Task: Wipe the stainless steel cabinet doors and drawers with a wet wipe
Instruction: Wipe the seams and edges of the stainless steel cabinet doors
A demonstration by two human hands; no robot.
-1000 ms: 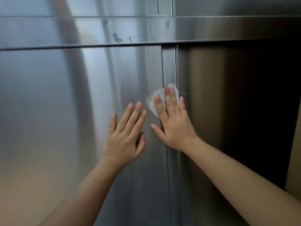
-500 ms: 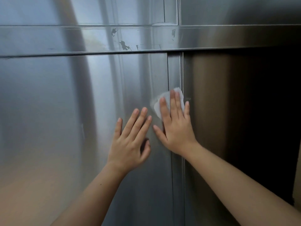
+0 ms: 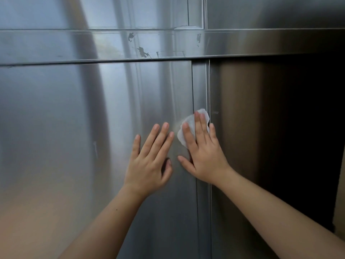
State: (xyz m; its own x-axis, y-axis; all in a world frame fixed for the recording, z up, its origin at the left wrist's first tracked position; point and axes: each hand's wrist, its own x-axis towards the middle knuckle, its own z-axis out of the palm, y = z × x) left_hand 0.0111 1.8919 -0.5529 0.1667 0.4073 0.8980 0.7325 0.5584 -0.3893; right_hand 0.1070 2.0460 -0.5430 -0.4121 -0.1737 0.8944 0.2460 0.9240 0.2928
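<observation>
A tall stainless steel cabinet door fills the left of the head view, with a second door to its right, darker in shadow. My right hand presses a crumpled white wet wipe flat against the left door's right edge, beside the vertical seam. Its fingers are straight and cover most of the wipe. My left hand lies flat on the left door just left of the right hand, fingers spread and straight, holding nothing.
A horizontal steel rail with dark scuff marks runs across above the doors. More steel panels sit above it. A beige surface shows at the far right edge.
The view has tilted upward, so rail and hands sit lower in frame. On the door itself the right hand and wipe have shifted only slightly along the seam. The left hand stays flat.
</observation>
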